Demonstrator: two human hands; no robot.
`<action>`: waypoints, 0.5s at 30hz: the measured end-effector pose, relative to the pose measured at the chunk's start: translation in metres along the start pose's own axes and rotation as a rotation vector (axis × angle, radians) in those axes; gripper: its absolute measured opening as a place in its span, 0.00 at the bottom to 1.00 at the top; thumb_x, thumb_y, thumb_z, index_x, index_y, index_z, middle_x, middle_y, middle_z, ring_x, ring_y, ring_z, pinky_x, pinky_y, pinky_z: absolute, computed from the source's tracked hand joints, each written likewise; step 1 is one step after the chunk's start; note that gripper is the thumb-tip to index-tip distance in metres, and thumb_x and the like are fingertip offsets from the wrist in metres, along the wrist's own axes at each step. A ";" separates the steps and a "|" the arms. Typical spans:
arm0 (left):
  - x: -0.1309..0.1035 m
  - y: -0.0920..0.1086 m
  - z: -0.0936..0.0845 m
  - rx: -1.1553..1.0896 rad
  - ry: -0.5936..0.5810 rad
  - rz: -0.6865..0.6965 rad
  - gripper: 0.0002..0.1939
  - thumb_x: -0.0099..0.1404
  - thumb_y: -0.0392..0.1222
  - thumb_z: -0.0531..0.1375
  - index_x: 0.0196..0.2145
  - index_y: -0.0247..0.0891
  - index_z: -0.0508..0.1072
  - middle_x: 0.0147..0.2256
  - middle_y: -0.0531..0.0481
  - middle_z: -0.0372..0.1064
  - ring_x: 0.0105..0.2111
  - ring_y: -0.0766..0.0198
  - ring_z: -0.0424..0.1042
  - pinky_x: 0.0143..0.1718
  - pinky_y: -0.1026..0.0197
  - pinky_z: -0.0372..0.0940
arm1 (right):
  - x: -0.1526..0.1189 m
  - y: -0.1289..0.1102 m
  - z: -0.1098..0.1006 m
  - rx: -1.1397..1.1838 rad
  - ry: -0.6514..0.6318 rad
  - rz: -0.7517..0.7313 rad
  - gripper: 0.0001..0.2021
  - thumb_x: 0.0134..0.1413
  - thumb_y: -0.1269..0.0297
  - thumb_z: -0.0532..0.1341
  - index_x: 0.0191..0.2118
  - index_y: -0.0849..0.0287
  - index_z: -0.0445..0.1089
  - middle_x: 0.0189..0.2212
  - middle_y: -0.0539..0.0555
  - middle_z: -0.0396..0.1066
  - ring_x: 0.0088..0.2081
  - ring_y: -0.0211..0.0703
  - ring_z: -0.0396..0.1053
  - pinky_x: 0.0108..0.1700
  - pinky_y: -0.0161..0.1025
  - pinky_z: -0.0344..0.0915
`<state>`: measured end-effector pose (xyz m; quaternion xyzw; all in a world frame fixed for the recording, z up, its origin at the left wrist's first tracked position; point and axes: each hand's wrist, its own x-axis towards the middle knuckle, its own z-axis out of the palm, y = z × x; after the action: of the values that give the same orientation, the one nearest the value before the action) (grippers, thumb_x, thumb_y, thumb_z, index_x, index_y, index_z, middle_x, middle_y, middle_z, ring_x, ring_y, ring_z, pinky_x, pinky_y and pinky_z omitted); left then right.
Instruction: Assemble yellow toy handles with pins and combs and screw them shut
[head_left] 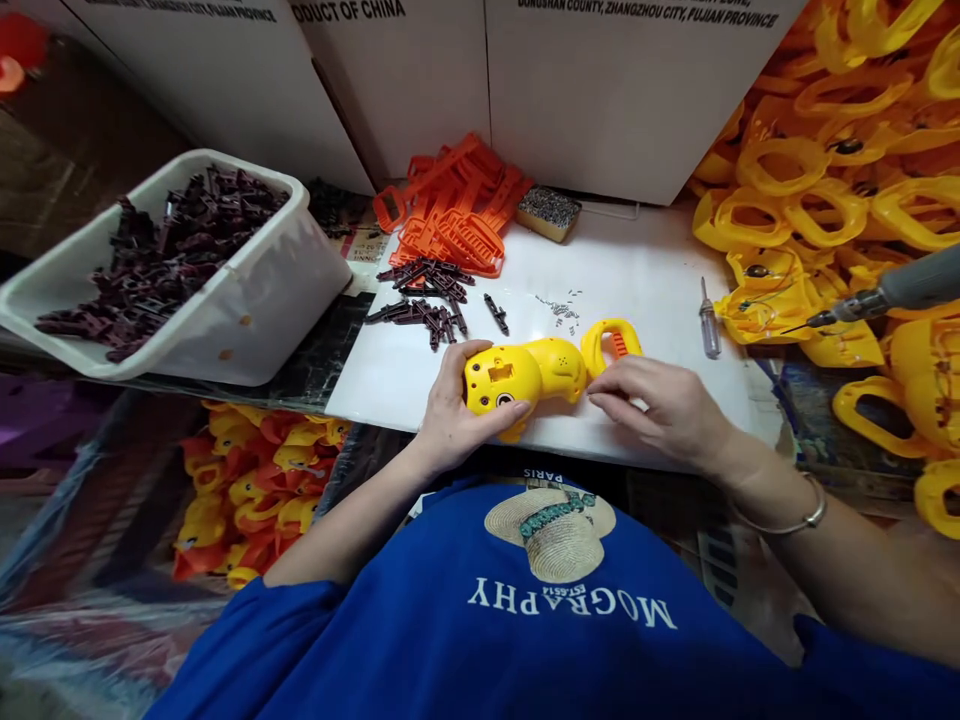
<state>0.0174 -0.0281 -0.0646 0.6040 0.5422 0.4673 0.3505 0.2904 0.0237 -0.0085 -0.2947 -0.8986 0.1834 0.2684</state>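
A yellow plastic duck toy [559,368] lies on its side at the front edge of the white board [645,260]. Around its head end, my left hand [457,408] is wrapped, thumb near the eye. The toy's ring-shaped handle [609,345] has an orange ribbed strip inside. My right hand [660,405] is beside the handle, its thumb and fingers pinched together; what they hold, if anything, is too small to make out. Small screws [562,308] are scattered behind the toy. Dark maroon parts [431,300] lie to the left of them.
A white bin [277,290] of maroon parts stands left. Orange parts [457,215] and a block of screws [549,213] sit at the back. To the right are a small screwdriver [709,325], a power screwdriver [900,285] and piled yellow shells [810,190]. Finished-looking ducks [262,490] fill a lower-left crate.
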 end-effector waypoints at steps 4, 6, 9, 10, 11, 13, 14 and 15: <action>0.000 0.001 0.003 0.001 0.008 0.011 0.36 0.55 0.57 0.73 0.56 0.45 0.64 0.48 0.48 0.66 0.47 0.55 0.71 0.46 0.51 0.72 | -0.015 -0.001 0.029 -0.132 0.123 -0.003 0.06 0.68 0.69 0.60 0.37 0.58 0.73 0.31 0.53 0.78 0.31 0.40 0.74 0.35 0.38 0.70; -0.001 0.000 0.003 0.008 0.007 0.017 0.36 0.55 0.56 0.73 0.56 0.45 0.64 0.48 0.48 0.66 0.47 0.55 0.71 0.46 0.51 0.71 | -0.014 0.001 0.034 -0.162 0.157 0.008 0.07 0.68 0.69 0.59 0.37 0.57 0.73 0.31 0.53 0.78 0.32 0.41 0.74 0.35 0.39 0.70; -0.001 -0.002 0.004 0.002 0.008 0.026 0.36 0.56 0.56 0.73 0.56 0.45 0.63 0.48 0.48 0.65 0.47 0.55 0.71 0.47 0.51 0.71 | -0.011 -0.001 0.037 -0.218 0.170 0.009 0.08 0.68 0.68 0.59 0.36 0.56 0.73 0.30 0.53 0.78 0.32 0.43 0.73 0.37 0.41 0.70; 0.000 -0.002 0.004 0.001 0.004 0.028 0.36 0.56 0.56 0.73 0.56 0.45 0.63 0.49 0.48 0.65 0.47 0.55 0.70 0.47 0.51 0.71 | -0.010 -0.002 0.037 -0.246 0.179 0.002 0.08 0.68 0.69 0.59 0.36 0.56 0.73 0.30 0.54 0.77 0.32 0.44 0.73 0.37 0.42 0.70; 0.000 -0.003 0.004 0.001 -0.001 0.031 0.36 0.56 0.57 0.73 0.56 0.45 0.62 0.49 0.48 0.65 0.47 0.55 0.70 0.47 0.50 0.70 | -0.010 -0.004 0.039 -0.278 0.190 -0.004 0.08 0.68 0.69 0.59 0.36 0.56 0.73 0.30 0.54 0.77 0.33 0.44 0.73 0.37 0.42 0.70; 0.000 -0.005 0.003 0.008 -0.017 0.041 0.37 0.56 0.57 0.73 0.56 0.45 0.62 0.49 0.47 0.64 0.48 0.55 0.70 0.48 0.49 0.70 | -0.011 -0.005 0.042 -0.344 0.208 -0.008 0.08 0.68 0.69 0.60 0.36 0.56 0.73 0.30 0.55 0.77 0.33 0.45 0.73 0.38 0.43 0.70; 0.001 -0.005 0.002 0.012 -0.026 0.048 0.37 0.56 0.57 0.73 0.56 0.45 0.62 0.49 0.47 0.64 0.48 0.54 0.70 0.49 0.49 0.70 | -0.012 -0.006 0.043 -0.368 0.210 0.001 0.08 0.68 0.69 0.60 0.36 0.56 0.74 0.30 0.55 0.77 0.33 0.46 0.73 0.38 0.43 0.70; 0.002 -0.006 0.001 0.016 -0.036 0.056 0.37 0.56 0.57 0.73 0.56 0.45 0.61 0.50 0.47 0.64 0.49 0.54 0.70 0.50 0.48 0.70 | -0.013 -0.006 0.045 -0.375 0.211 0.016 0.08 0.68 0.68 0.60 0.36 0.56 0.74 0.30 0.55 0.77 0.33 0.46 0.73 0.38 0.44 0.71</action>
<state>0.0166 -0.0256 -0.0700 0.6300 0.5224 0.4616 0.3423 0.2705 0.0037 -0.0458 -0.3641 -0.8816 -0.0166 0.2999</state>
